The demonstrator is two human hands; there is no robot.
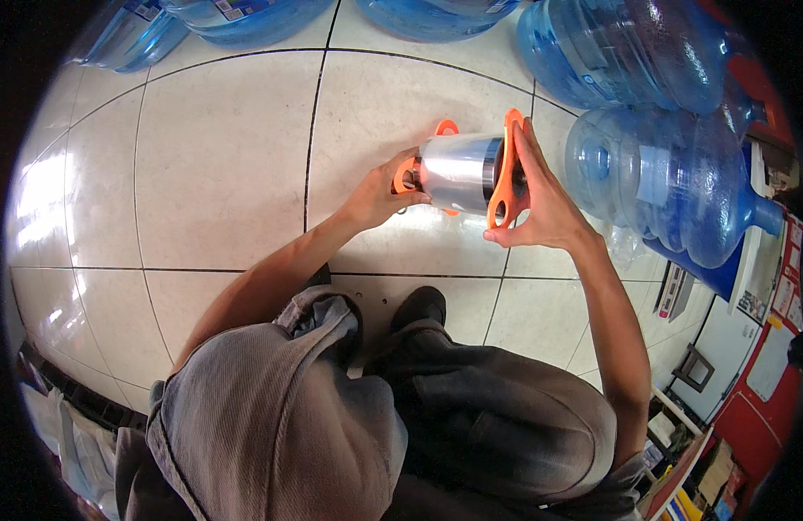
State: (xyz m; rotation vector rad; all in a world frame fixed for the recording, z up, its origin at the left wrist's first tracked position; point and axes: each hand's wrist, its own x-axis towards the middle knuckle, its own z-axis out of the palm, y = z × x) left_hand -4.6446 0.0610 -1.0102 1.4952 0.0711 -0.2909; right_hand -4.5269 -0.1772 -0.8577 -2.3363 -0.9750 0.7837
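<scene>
Between my two hands, a shiny silvery cylinder (458, 171) with a dark band at its right end lies on its side above or on the tiled floor; whether it touches the tiles I cannot tell. Orange flat pieces with holes, one long orange piece (505, 174) among them, sit at its ends. My left hand (386, 189) is closed round the left end, fingers over the orange part there. Thumb below and fingers above, my right hand (545, 195) grips the long orange piece at the right end. The cylinder's exact kind is not clear.
Large blue water bottles (649, 169) lie to the right, with more blue bottles (245, 19) along the far edge. A red-and-white cabinet (723, 356) and a cluttered shelf (688, 460) are at the right. My bent knees and a dark shoe (419, 308) are close below.
</scene>
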